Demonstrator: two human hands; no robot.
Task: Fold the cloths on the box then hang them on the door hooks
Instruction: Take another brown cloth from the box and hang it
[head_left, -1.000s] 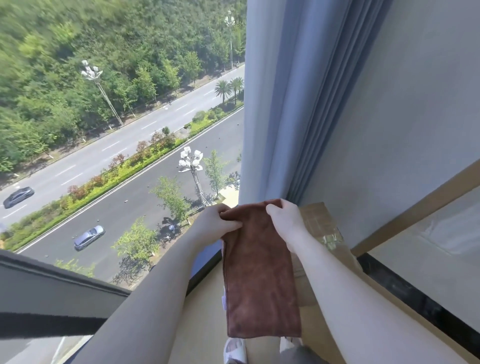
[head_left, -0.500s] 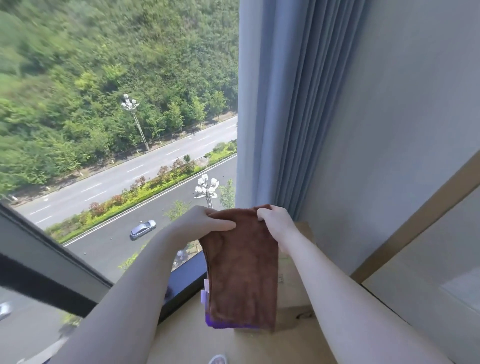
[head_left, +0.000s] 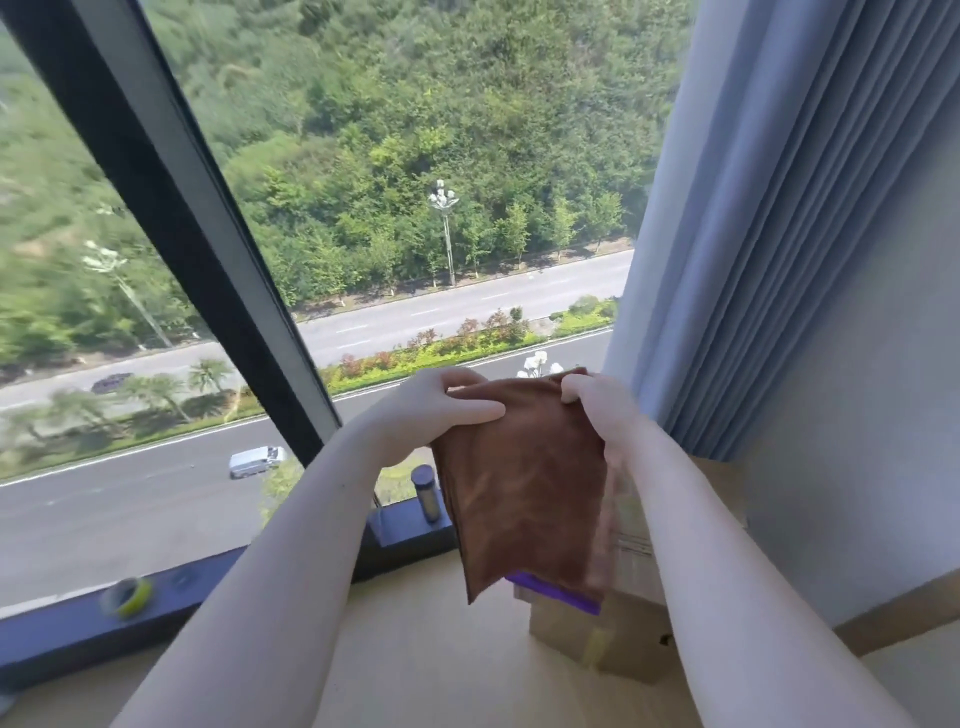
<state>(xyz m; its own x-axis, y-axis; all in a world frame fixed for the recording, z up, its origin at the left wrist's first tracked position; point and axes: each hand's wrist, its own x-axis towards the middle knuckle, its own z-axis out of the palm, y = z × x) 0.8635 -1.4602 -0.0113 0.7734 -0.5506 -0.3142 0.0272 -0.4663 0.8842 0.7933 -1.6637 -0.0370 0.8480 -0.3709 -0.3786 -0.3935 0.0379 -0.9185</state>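
Note:
A folded brown cloth (head_left: 527, 483) hangs in the air in front of the window. My left hand (head_left: 441, 410) pinches its top left corner with the thumb laid across the cloth. My right hand (head_left: 597, 410) grips the top right corner. Below the cloth stands a cardboard box (head_left: 613, 639), with a strip of purple cloth (head_left: 561, 592) showing on its top edge under the brown one. No door hooks are in view.
A large window with a dark slanted frame (head_left: 171, 208) fills the left and middle. On the dark sill (head_left: 62, 634) lie a yellow-green tape roll (head_left: 127, 597) and a small dark cylinder (head_left: 425, 491). A blue-grey curtain (head_left: 769, 208) hangs at the right beside a grey wall.
The view has swung to the left and up, bringing the window frame and sill into sight. Both hands still hold the brown cloth by its top corners, now tilted slightly, above the box.

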